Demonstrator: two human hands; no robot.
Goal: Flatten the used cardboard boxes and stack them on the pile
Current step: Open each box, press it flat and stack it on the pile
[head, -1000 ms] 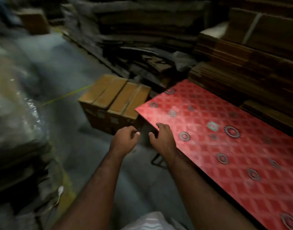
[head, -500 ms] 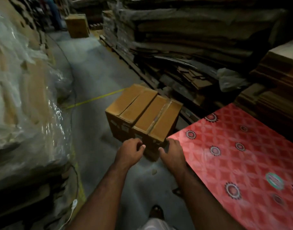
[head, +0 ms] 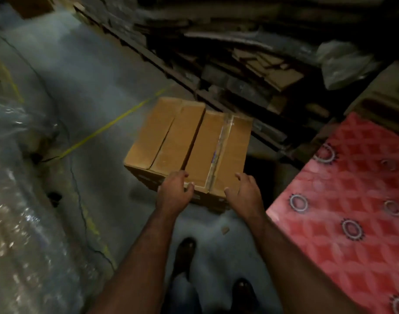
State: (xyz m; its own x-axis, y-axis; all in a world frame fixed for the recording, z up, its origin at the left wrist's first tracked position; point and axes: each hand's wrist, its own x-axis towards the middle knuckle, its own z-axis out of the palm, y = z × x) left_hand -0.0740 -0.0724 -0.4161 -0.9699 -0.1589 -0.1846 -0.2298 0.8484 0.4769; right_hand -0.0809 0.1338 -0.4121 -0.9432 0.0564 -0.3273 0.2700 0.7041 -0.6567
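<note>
Both hands' grip loose, empty — left hand (head: 174,193), right hand (head: 245,191) at taped box (head: 189,143); no legible print.

warehouse | stacked flattened cardboard (head: 250,64) | concrete floor (head: 81,75) | yellow line (head: 108,128)

Bare forearms, no sleeves; dark shoes (head: 184,250) and bluish trousers (head: 182,291) below.

Red patterned sheet (head: 343,200) lay at right, printed with ringed motifs. Clear plastic wrapping (head: 24,223) covered goods at left. Yellow floor line (head: 108,128) crossed grey concrete floor (head: 81,75)
</note>
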